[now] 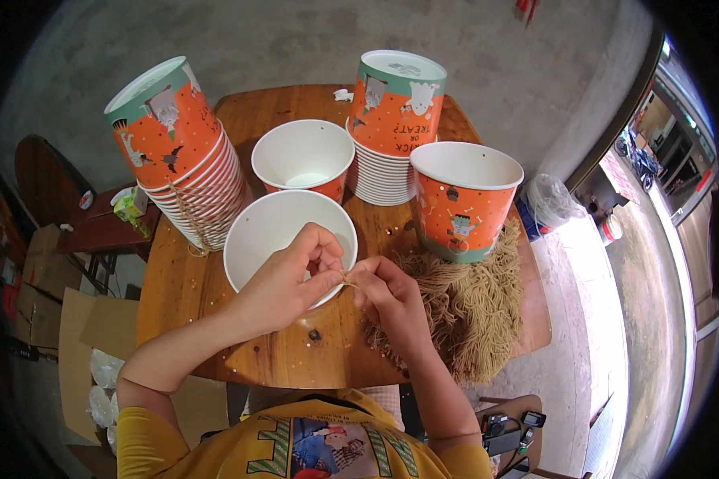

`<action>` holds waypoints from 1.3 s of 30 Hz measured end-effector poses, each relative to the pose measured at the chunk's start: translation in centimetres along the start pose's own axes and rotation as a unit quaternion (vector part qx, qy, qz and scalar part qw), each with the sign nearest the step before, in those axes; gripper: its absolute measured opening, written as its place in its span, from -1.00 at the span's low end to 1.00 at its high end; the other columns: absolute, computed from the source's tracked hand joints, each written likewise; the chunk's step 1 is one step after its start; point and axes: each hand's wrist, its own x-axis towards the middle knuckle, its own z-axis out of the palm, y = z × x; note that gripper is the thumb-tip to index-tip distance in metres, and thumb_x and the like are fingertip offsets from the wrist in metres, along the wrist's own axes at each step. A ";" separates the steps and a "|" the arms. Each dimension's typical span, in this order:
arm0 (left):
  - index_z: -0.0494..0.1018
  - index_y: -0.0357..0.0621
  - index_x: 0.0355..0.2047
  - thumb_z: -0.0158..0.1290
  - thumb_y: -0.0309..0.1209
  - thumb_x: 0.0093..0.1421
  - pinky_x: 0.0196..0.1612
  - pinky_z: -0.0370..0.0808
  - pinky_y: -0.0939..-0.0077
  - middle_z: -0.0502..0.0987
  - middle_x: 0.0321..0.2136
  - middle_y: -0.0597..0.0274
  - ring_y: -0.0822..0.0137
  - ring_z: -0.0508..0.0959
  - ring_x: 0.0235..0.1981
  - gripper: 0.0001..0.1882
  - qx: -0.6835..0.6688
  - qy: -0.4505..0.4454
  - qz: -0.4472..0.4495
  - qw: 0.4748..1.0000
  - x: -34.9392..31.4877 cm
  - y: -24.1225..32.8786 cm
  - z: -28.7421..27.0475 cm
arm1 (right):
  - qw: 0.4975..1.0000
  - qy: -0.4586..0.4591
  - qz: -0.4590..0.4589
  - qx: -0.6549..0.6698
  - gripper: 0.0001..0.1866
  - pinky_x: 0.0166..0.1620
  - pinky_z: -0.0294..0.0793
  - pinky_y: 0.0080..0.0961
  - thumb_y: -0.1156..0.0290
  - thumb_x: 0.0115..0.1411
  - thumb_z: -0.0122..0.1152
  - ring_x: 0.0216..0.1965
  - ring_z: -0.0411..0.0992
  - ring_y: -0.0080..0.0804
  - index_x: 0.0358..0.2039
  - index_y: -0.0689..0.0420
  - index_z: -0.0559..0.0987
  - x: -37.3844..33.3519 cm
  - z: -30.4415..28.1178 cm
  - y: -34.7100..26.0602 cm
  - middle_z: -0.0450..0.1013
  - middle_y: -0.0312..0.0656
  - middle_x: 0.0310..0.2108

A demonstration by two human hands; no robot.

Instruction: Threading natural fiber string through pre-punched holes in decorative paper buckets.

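Observation:
Close to me on the table stands a white-lined paper bucket [252, 231], its mouth facing up. Over its right-hand rim my left hand [299, 275] and my right hand [385, 302] meet, fingertips pinched together. A short bit of thin tan cord [346, 279] shows between them; the rest of it is hidden by the fingers. Right of my right hand lies a big heap of tan cords [475, 307]. An upright orange and green bucket [465, 211] rests partly on that heap. Another open bucket [302, 156] stands just behind the near one.
Upside-down buckets are stacked at the left [172, 132] and at the back [397, 104]; tan cords [190, 215] hang on the left stack. All stand on a wooden table [272, 351]. An open cardboard box [80, 343] is at lower left, and a small stool [511, 431] holds devices at lower right.

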 end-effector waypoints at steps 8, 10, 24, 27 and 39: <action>0.22 -0.17 -0.16 0.03 -0.52 0.24 -0.26 0.40 0.54 0.38 -0.41 0.29 0.47 0.40 -0.37 -0.77 -0.003 -0.006 -0.014 1.000 0.0 0.6 0.1 | 0.977 0.032 -0.139 -0.157 -0.93 -0.34 0.25 -0.78 0.47 0.26 0.09 -0.40 0.25 -0.83 -0.30 0.18 0.42 0.0 0.6 1.7 0.35 -0.44 -0.47; 0.23 -0.19 -0.12 0.02 -0.54 0.23 -0.26 0.40 0.53 0.38 -0.40 0.29 0.46 0.39 -0.38 -0.75 0.016 -0.012 0.022 1.000 0.0 0.8 0.3 | 0.983 0.027 -0.166 -0.074 -0.95 -0.42 0.16 -0.80 0.47 0.28 0.06 -0.52 0.20 -0.83 -0.31 0.13 0.40 0.5 0.7 2.1 0.30 -0.50 -0.52; 0.36 -0.19 -0.30 -0.08 -0.52 0.22 -0.14 0.36 0.26 0.38 -0.34 0.06 0.05 0.38 -0.23 -0.94 0.245 -0.002 0.091 0.965 -0.4 0.9 -0.2 | 0.995 0.018 -0.100 -0.017 -0.91 -0.64 0.09 -0.77 0.37 0.34 0.02 -0.73 0.21 -0.75 -0.27 0.08 0.36 -0.5 0.8 2.2 0.33 -0.41 -0.71; 0.37 -0.19 -0.33 -0.06 -0.53 0.21 -0.14 0.34 0.29 0.37 -0.35 0.09 0.07 0.38 -0.23 -0.97 0.230 0.001 0.078 0.970 -0.3 0.7 -0.4 | 0.995 0.009 -0.096 -0.036 -0.90 -0.65 0.10 -0.77 0.35 0.35 0.01 -0.75 0.20 -0.75 -0.25 0.07 0.35 -0.8 0.7 2.6 0.38 -0.38 -0.70; 0.35 -0.19 -0.36 -0.03 -0.53 0.20 -0.16 0.33 0.38 0.35 -0.35 0.13 0.15 0.38 -0.28 -0.98 0.212 0.010 0.060 0.975 -0.2 0.7 -0.3 | 0.974 0.045 -0.201 -0.098 -0.91 -0.63 0.18 -0.80 0.42 0.33 0.02 -0.69 0.23 -0.76 -0.22 0.11 0.34 -1.2 -0.1 5.4 0.42 -0.37 -0.54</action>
